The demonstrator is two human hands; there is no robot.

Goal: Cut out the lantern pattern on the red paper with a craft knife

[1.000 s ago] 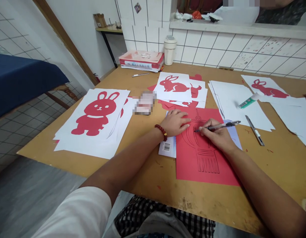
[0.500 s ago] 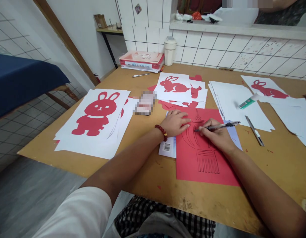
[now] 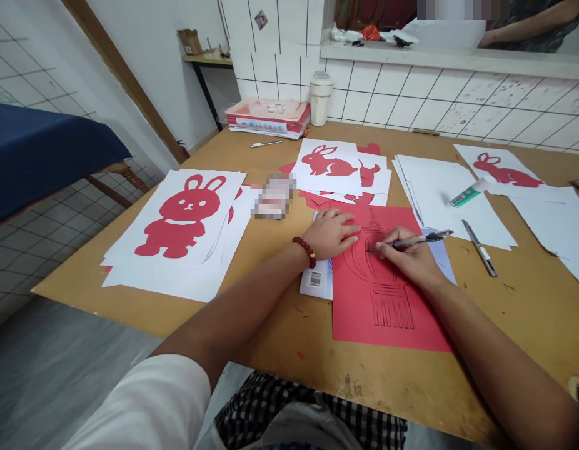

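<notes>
A sheet of red paper [image 3: 355, 312] lies before me, bearing a black line drawing of a lantern with a fringe of thin strips below. My right hand [image 3: 409, 256] is closed around a pen [image 3: 423, 239], its tip on the lantern's body. Flat with its fingers apart, my left hand [image 3: 331, 234] rests on the paper's upper left edge. Under the red sheet a booklet with a barcode [image 3: 317, 281] sticks out on the left. Part of the drawing is hidden by my right hand.
White sheets with red rabbit cutouts [image 3: 181, 219] lie left, another rabbit sheet [image 3: 329, 164] at the back. To the right are blank white paper [image 3: 439, 187], a glue stick [image 3: 465, 195] and a utility knife [image 3: 479, 249]. A white cup [image 3: 321, 100] stands by the wall. Another person's arm [image 3: 533, 31] shows beyond the ledge.
The pen tip has shifted very slightly down along the lantern's curved line. My left hand stays in place. Beyond the ledge, the other person's arm has lowered.
</notes>
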